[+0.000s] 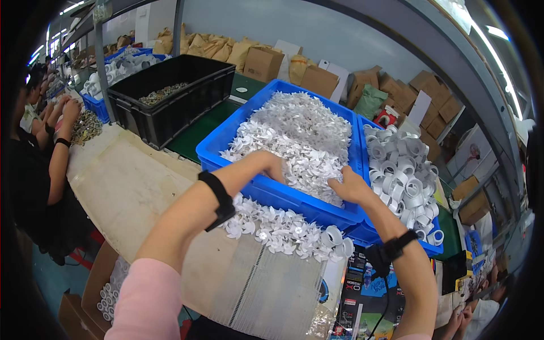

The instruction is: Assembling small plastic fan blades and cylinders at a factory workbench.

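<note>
White bladed parts (300, 127) mid-frame, in blue bin (283, 198) likely against scattering. Left hand (273, 166), right hand (354, 187) inside; grip of fingers (336, 185) unclear.

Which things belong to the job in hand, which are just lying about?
Likely job:
small white plastic bladed pieces, at left hand and right hand
blue rectangular plastic bin

Seemingly unused:
black rectangular plastic crate
brown cardboard boxes

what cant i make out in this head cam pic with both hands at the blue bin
All in the head view:
- Left hand: fingertips hidden, apparently among the white finned pieces.
- Right hand: its grip, hidden by the hand itself.
- Blue bin: floor, covered by pieces.
- Black crate: its small contents, too small to identify.
</note>
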`<action>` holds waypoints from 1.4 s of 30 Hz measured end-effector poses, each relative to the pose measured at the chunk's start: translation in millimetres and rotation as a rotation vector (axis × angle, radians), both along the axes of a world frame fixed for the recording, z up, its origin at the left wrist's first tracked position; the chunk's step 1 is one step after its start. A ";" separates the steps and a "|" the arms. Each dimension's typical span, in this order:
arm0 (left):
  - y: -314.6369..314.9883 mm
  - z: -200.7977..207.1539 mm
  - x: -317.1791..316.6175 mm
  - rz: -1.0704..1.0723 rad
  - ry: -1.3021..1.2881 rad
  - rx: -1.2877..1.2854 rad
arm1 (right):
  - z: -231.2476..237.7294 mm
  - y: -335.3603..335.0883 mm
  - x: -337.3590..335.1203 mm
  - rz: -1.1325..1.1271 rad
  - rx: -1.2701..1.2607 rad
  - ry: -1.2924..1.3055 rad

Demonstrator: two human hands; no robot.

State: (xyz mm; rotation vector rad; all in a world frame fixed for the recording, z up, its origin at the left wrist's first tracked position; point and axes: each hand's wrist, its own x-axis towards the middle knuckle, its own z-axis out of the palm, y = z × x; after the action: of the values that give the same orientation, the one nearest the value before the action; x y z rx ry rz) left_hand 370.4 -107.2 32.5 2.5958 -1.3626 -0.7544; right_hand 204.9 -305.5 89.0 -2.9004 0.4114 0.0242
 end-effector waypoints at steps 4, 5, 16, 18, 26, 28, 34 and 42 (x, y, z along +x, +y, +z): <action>-25.5 -7.4 -26.9 0.301 -0.148 0.070 | 1.7 8.2 37.8 -0.340 0.420 0.240; -30.2 0.7 -37.3 0.350 -0.217 0.082 | -4.1 6.7 40.7 -0.345 0.418 0.247; -12.1 10.7 -26.5 0.033 -0.248 -0.004 | -44.4 -0.9 33.3 -0.323 0.552 -0.073; -18.1 11.0 -28.7 -0.015 -0.256 -0.038 | -50.1 -15.7 33.2 -0.269 0.545 -0.106; -21.3 -2.9 -23.7 -0.017 -0.067 -0.044 | -35.5 13.5 33.3 -0.214 0.619 0.055; -19.4 10.5 -31.7 -0.058 -0.086 -0.083 | -47.9 -1.5 33.2 -0.179 0.667 0.034; -15.0 15.4 -34.8 -0.009 -0.020 -0.140 | -46.9 -4.2 35.9 -0.157 0.774 0.111; -18.1 18.2 -39.9 0.049 0.084 -0.090 | -44.8 9.3 38.0 -0.113 0.759 0.138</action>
State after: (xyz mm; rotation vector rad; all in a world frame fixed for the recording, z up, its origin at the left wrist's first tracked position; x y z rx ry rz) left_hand 330.6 -125.3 50.7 2.4895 -1.2740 -0.7667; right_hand 242.9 -296.2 44.3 -2.1318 0.4627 0.2956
